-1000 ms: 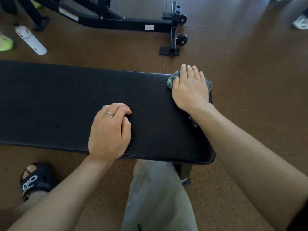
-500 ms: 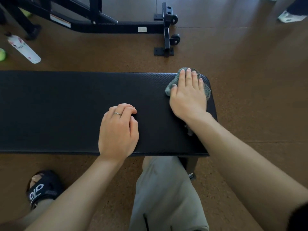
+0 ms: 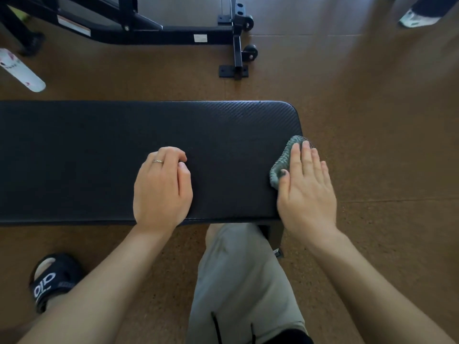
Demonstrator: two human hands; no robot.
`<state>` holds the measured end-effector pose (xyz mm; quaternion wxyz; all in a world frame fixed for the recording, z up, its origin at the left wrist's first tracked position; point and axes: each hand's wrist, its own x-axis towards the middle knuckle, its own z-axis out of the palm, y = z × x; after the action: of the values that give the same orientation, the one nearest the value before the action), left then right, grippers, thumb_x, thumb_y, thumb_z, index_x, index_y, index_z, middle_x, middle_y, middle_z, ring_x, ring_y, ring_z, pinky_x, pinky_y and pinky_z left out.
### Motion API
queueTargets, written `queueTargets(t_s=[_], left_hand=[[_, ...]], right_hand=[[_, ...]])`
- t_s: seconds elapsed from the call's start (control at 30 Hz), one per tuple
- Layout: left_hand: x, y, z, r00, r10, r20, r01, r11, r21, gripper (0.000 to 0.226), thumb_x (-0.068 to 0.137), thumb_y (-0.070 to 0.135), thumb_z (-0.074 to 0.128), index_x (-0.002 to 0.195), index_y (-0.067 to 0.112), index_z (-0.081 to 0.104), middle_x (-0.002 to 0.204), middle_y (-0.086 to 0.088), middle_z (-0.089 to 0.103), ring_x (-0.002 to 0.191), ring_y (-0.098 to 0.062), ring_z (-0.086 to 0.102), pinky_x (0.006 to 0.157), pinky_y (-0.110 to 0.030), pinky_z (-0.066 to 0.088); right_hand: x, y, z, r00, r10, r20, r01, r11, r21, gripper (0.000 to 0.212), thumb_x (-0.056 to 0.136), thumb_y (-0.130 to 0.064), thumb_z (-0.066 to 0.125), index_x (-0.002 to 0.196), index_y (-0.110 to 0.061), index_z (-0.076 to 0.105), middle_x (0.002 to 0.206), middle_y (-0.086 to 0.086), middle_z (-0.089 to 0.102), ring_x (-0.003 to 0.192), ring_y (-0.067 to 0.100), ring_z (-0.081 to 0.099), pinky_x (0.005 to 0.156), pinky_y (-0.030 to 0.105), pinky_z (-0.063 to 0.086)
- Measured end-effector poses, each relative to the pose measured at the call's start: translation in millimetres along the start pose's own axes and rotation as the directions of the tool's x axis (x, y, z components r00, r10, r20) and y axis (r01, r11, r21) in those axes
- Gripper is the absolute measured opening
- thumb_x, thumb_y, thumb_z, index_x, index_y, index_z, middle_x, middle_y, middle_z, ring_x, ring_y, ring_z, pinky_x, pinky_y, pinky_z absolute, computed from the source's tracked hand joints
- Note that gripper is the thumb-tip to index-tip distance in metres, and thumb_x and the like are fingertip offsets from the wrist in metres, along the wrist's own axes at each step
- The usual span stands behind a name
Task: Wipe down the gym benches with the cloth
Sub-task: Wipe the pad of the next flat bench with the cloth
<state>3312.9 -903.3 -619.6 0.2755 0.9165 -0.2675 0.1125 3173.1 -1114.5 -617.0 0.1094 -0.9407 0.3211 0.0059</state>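
Observation:
A black padded gym bench [image 3: 99, 157] runs across the head view from the left edge to just right of centre. My right hand [image 3: 306, 192] lies flat over a grey-green textured cloth [image 3: 285, 160] at the bench's right end, pressing it against the pad's edge; most of the cloth is hidden under the palm. My left hand [image 3: 162, 189], with a ring on one finger, rests on the pad near its front edge with fingers curled and nothing in it.
A black steel equipment frame with small wheels [image 3: 238, 45] stands on the brown floor behind the bench. A white bottle [image 3: 21, 73] lies at the far left. My sandalled foot [image 3: 53, 279] and knee [image 3: 238, 264] are below the bench. Another person's shoe [image 3: 417, 18] shows top right.
My right hand has slid the cloth from the bench's far right corner toward me and out to the right end edge. My left hand has stayed where it was.

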Motion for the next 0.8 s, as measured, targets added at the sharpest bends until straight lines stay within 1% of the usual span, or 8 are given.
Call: queueTargets(t_s=[0.07,0.17,0.3,0.43,0.53,0.63,0.7,0.8], left_hand=[[1,0,1,1.0,0.006,0.001,-0.006,1.0,0.008,0.027,0.102,0.016,0.037,0.106,0.007,0.062,0.106,-0.008,0.068,0.094,-0.025,0.06,0.077,-0.043,0.052],[0,-2,1,1.0,-0.001,0.015,0.001,1.0,0.008,0.026,0.102,0.015,0.037,0.105,0.008,0.062,0.106,-0.007,0.067,0.095,-0.024,0.059,0.077,-0.042,0.051],[-1,-4,0,1.0,0.014,0.013,-0.014,1.0,0.003,0.025,0.102,0.013,0.038,0.104,0.008,0.062,0.106,-0.007,0.067,0.096,-0.025,0.06,0.079,-0.043,0.053],[0,-5,1,1.0,0.01,0.009,-0.01,1.0,0.002,0.026,0.103,0.015,0.039,0.105,0.008,0.064,0.106,-0.008,0.068,0.096,-0.024,0.062,0.081,-0.041,0.056],[-1,-5,1,1.0,0.017,0.01,-0.017,1.0,0.0,0.026,0.103,0.015,0.038,0.104,0.008,0.064,0.106,-0.008,0.068,0.096,-0.024,0.062,0.081,-0.043,0.056],[-1,-3,0,1.0,0.022,-0.001,-0.022,1.0,-0.005,0.025,0.103,0.013,0.039,0.104,0.008,0.063,0.105,-0.008,0.068,0.095,-0.024,0.061,0.079,-0.043,0.056],[-1,-4,1,1.0,0.022,-0.002,-0.022,1.0,0.001,0.025,0.102,0.013,0.04,0.104,0.008,0.064,0.105,-0.008,0.068,0.095,-0.024,0.061,0.078,-0.042,0.056],[-1,-4,2,1.0,0.023,0.002,-0.023,1.0,0.002,0.026,0.102,0.014,0.039,0.104,0.008,0.064,0.106,-0.007,0.069,0.094,-0.023,0.062,0.077,-0.039,0.055]], right_hand=[[-12,-25,9,0.998,-0.005,-0.057,0.004,1.0,-0.006,0.066,0.104,-0.038,0.013,0.162,-0.007,0.011,0.17,0.013,0.008,0.158,0.026,0.003,0.128,0.042,0.004],[-41,-64,23,0.973,-0.226,-0.05,0.225,0.974,-0.023,0.062,0.107,-0.037,0.016,0.16,-0.004,0.018,0.168,0.015,0.014,0.157,0.028,0.01,0.128,0.045,0.01],[-16,-43,12,0.918,-0.395,0.02,0.396,0.918,-0.026,0.062,0.106,-0.037,0.015,0.16,-0.008,0.024,0.168,0.012,0.021,0.156,0.025,0.017,0.128,0.041,0.01],[80,-30,-6,0.971,-0.229,0.062,0.231,0.973,-0.027,0.062,0.107,-0.037,0.011,0.163,-0.011,0.005,0.171,0.008,0.0,0.158,0.021,-0.001,0.128,0.036,-0.002],[91,-43,-6,0.988,-0.145,0.055,0.145,0.989,0.011,0.062,0.109,-0.036,0.015,0.163,-0.009,0.001,0.171,0.009,-0.003,0.158,0.022,-0.005,0.128,0.037,-0.005],[16,-45,2,0.974,-0.225,0.016,0.225,0.974,0.006,0.063,0.108,-0.037,0.015,0.162,-0.005,0.008,0.17,0.012,0.005,0.158,0.025,0.002,0.128,0.041,0.001],[-25,-38,4,0.952,-0.302,0.056,0.302,0.953,0.018,0.064,0.106,-0.039,0.01,0.162,-0.009,0.011,0.17,0.009,0.007,0.158,0.023,0.004,0.129,0.04,0.005],[17,-23,-4,0.955,-0.286,0.077,0.289,0.957,-0.027,0.064,0.105,-0.039,0.008,0.163,-0.011,0.008,0.171,0.007,0.003,0.158,0.021,0.001,0.128,0.038,0.002]])
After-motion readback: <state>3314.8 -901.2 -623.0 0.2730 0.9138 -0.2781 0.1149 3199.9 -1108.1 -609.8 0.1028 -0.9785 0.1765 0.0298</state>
